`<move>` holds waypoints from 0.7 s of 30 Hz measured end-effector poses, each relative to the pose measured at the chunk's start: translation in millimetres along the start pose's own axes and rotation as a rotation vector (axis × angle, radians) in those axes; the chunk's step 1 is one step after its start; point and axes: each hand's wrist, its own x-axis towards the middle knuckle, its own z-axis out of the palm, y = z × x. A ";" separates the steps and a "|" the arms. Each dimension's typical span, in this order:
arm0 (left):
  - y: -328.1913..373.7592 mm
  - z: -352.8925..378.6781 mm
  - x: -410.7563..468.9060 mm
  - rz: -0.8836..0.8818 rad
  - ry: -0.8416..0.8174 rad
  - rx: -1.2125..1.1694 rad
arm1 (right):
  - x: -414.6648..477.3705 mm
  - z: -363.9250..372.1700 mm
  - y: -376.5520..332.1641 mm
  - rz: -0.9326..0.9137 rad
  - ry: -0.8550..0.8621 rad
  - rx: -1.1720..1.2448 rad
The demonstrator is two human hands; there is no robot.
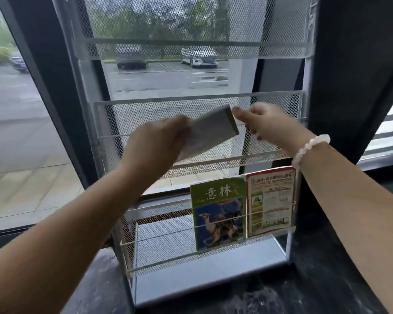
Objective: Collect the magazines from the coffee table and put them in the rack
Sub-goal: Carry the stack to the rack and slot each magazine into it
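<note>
I hold a grey magazine [208,130] in front of the middle shelf of the mesh rack [197,98], tilted, its right corner higher. My left hand [159,143] is closed around its lower left end. My right hand [266,122] is at its upper right corner with the fingers curled, and I cannot tell if they pinch it. On this wrist is a white bead bracelet [309,148]. On the lower shelf, at the right side, a green magazine [218,211] and a red-bordered magazine [271,200] stand upright, side by side. Behind the rack is a window [168,78].
</note>
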 end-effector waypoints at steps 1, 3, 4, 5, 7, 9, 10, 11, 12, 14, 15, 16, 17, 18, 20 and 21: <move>-2.2 -3.2 5.7 -0.019 -0.008 0.002 | -0.9 -2.1 -3.4 -0.135 0.080 0.007; -5.8 -10.7 16.1 -0.055 -0.025 -0.012 | -3.5 -6.3 -12.4 -0.334 0.113 0.073; -7.3 -14.6 20.4 -0.059 -0.037 -0.019 | -4.1 -6.8 -16.4 -0.404 0.092 0.090; -7.6 -18.5 23.7 -0.040 -0.043 -0.023 | -3.2 -5.8 -19.6 -0.454 0.072 0.100; -7.7 -24.8 28.4 0.004 -0.058 -0.042 | -1.8 -0.9 -24.5 -0.524 0.068 0.132; -9.8 -27.7 29.6 -0.012 -0.066 -0.092 | 1.7 4.8 -25.8 -0.529 0.115 0.199; -11.0 -26.7 28.3 -0.040 -0.071 -0.114 | 3.2 7.1 -25.0 -0.515 0.135 0.222; -13.3 -24.0 26.0 -0.086 -0.076 -0.146 | 5.0 8.9 -22.7 -0.498 0.139 0.217; -18.3 -20.4 22.0 -0.151 -0.079 -0.186 | 7.1 12.0 -19.4 -0.478 0.127 0.180; -25.5 -12.3 11.3 -0.302 -0.067 -0.308 | 11.6 17.3 -6.4 -0.412 0.078 0.039; -29.3 -8.7 5.3 -0.365 -0.045 -0.377 | 14.8 20.7 2.2 -0.369 0.050 -0.026; -34.5 -4.9 -1.0 -0.420 -0.024 -0.443 | 17.5 23.7 10.9 -0.326 0.028 -0.079; -37.8 -1.7 -8.1 -0.469 -0.014 -0.510 | 20.3 26.9 18.7 -0.287 0.012 -0.129; -41.6 2.9 -16.3 -0.514 -0.020 -0.566 | 22.2 29.5 25.9 -0.257 0.008 -0.178; -49.4 12.6 -32.4 -0.607 -0.060 -0.655 | 22.9 33.4 34.7 -0.230 -0.015 -0.231; -53.8 17.3 -40.3 -0.658 -0.090 -0.695 | 22.4 35.1 36.3 -0.230 -0.046 -0.224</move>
